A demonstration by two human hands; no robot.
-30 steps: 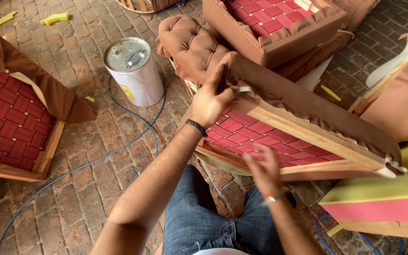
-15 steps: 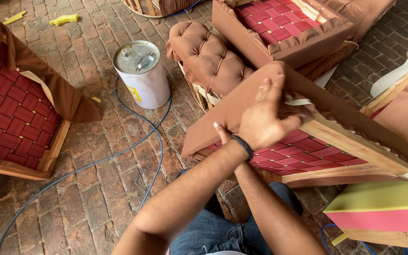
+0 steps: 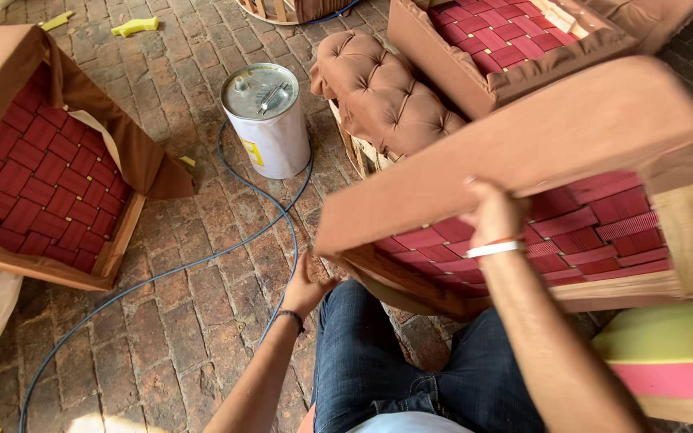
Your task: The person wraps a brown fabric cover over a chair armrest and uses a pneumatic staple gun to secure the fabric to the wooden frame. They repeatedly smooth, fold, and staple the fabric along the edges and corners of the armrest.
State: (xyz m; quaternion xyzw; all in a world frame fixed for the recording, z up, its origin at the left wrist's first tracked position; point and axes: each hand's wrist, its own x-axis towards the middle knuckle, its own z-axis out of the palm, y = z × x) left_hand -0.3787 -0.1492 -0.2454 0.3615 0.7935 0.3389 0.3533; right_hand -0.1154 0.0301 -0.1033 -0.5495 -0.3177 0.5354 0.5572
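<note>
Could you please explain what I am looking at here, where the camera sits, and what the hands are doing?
The camera is worn on a person's head and looks down at their two bare hands and jeans. The right hand grips the brown fabric-covered edge of a wooden seat frame with red webbing, tilted up over the lap. The left hand reaches down by the frame's lower corner; whether it holds anything is unclear. On the brick floor lie a white metal can, a blue hose, a tufted brown cushion and another webbed frame.
</note>
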